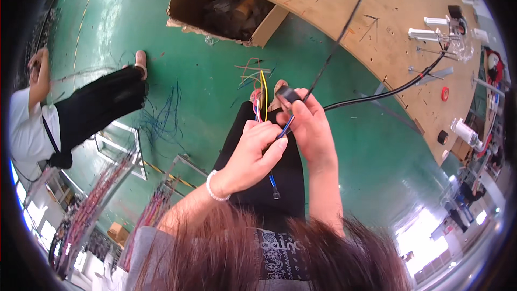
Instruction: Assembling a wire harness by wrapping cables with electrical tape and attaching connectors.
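Observation:
My left hand (252, 151), with a white bead bracelet at the wrist, is closed round a bundle of thin wires. A yellow wire (265, 97) and several red, pink and white ones stick out beyond its fingers. Blue wires (286, 127) run between the two hands, and a blue lead ends in a small dark connector (276, 195) below the left hand. My right hand (313, 129) is closed by the bundle, with a roll of black tape (287, 95) at its fingertips. From there a black sleeved cable (371, 97) runs right, and another dark strand (339, 40) rises to the board.
A wooden board (398, 27) curves across the upper right, bearing white clamps (425, 34), red tape (445, 94) and black tape (442, 137). A cardboard box (271, 26) stands beyond my feet. Another person (91, 102) is at left, near blue wires (161, 118) and racks of hanging wires (91, 205).

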`<state>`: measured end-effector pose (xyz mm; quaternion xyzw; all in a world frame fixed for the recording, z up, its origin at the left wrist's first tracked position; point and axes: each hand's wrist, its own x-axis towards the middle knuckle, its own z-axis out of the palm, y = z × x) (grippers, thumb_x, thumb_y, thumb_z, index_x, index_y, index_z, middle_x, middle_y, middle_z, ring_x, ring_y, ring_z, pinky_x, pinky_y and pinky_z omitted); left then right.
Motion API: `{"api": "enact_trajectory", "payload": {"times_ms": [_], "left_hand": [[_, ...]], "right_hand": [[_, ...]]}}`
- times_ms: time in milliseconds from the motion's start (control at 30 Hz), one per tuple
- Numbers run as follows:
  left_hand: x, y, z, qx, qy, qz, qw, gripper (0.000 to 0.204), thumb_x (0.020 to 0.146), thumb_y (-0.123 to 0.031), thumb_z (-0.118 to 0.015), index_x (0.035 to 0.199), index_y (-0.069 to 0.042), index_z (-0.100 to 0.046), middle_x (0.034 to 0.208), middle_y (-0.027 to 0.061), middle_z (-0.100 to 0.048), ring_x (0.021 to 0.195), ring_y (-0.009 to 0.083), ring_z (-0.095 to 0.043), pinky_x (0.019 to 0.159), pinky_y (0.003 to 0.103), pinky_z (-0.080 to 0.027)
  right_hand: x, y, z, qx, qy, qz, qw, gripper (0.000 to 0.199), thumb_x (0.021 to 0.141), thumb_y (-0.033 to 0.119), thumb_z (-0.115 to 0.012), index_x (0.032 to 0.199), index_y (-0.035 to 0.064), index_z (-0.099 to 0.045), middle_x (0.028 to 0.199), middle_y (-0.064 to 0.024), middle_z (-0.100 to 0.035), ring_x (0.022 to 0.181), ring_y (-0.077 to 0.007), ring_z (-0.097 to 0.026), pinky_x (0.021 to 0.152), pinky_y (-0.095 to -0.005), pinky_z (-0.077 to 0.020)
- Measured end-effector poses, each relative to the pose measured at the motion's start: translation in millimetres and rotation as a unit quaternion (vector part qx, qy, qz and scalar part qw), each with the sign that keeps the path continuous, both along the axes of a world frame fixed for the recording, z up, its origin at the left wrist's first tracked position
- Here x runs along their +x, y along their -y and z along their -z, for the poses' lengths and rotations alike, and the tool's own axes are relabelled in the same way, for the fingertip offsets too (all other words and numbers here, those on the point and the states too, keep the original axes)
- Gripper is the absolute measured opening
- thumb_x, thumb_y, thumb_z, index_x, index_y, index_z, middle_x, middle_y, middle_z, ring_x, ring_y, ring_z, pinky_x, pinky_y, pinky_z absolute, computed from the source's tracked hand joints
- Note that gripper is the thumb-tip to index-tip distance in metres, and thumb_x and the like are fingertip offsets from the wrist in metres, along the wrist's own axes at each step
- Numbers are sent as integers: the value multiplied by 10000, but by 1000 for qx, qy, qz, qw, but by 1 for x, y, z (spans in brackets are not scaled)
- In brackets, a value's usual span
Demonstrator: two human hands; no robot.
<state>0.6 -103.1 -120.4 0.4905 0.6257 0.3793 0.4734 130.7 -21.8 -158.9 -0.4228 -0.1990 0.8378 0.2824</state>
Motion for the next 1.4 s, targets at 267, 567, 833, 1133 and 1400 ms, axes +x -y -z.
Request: {"api": "enact_trajectory", "payload": {"times_ms": [267, 567, 833, 1133, 1400], "left_hand": [[-1, 10, 8, 55, -74, 7, 996, 163, 787, -111, -632, 711, -66, -495, 675, 61, -481, 676, 262, -487, 736, 385, -347], [-2, 11, -1, -9, 10, 17, 1000, 160, 842, -109, -600, 747, -55, -483, 679, 81, -483, 686, 271, -484, 733, 379, -346], [8, 19, 5, 91, -161, 7, 983, 117, 811, -69, -638, 884, -67, -546, 784, 66, -522, 772, 255, -522, 767, 380, -354], [-4, 14, -4, -19, -33, 8, 999, 119, 868, -113, -609, 953, -34, -584, 802, 74, -543, 778, 266, -511, 784, 366, -364], [7, 25, -1, 59, -205, 20, 977, 198, 791, -145, -691, 872, -58, -532, 778, 71, -527, 763, 271, -541, 759, 394, -373]], "right_hand": [[-14, 20, -75, 543, 428, -179, 700, 280, 754, 188, -795, 888, 24, -613, 844, -61, -497, 706, -163, -518, 605, -320, -429], [-7, 13, -3, 124, 36, 25, 991, 251, 936, 132, -615, 1131, -8, -541, 975, -49, -536, 793, -73, -526, 684, -223, -474], [-10, 25, -80, 572, 388, -209, 691, 119, 899, 111, -631, 960, 11, -609, 887, -66, -479, 711, -130, -486, 613, -250, -414], [9, 26, -3, 54, 30, -6, 998, 206, 873, 109, -693, 1016, 37, -563, 1094, -73, -612, 877, -106, -575, 786, -259, -485], [-5, 27, -83, 446, 349, -181, 804, 229, 831, 115, -720, 991, 17, -588, 898, -50, -452, 818, -144, -462, 716, -261, -411]]}}
